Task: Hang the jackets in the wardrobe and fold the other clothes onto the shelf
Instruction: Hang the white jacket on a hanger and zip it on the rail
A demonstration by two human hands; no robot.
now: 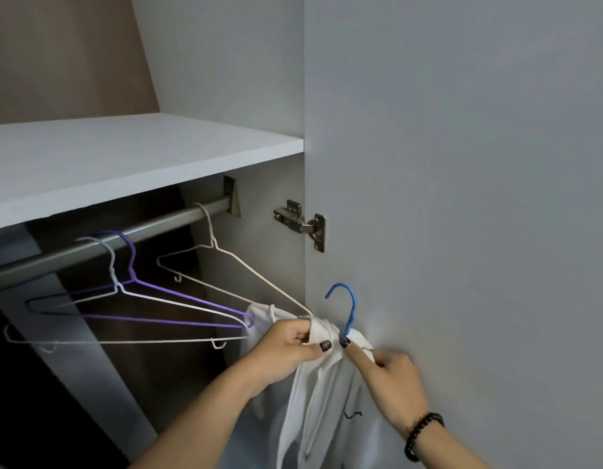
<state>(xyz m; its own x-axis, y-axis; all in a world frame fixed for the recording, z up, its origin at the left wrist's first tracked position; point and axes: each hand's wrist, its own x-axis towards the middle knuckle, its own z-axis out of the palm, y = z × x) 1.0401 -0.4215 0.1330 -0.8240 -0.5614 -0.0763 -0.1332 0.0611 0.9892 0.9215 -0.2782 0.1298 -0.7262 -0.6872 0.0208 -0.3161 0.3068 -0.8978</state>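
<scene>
wardrobe door point(462, 164) open at right | shelf point(124, 154) above rail point(90, 243) carrying three wire hangers | white jacket point(313, 394) on blue hanger point(348, 309), held below rail | left hand point(286, 346) fingers pinching collar | right hand point(395, 377) fingers curled gripping fabric

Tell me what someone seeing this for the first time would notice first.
Low and centre, the left hand and right hand grip a white garment around the neck of a blue hanger, whose hook stands up in front of the open grey wardrobe door. To the left, a purple hanger and pale wire hangers hang bare on the metal rail, under a white shelf.
</scene>
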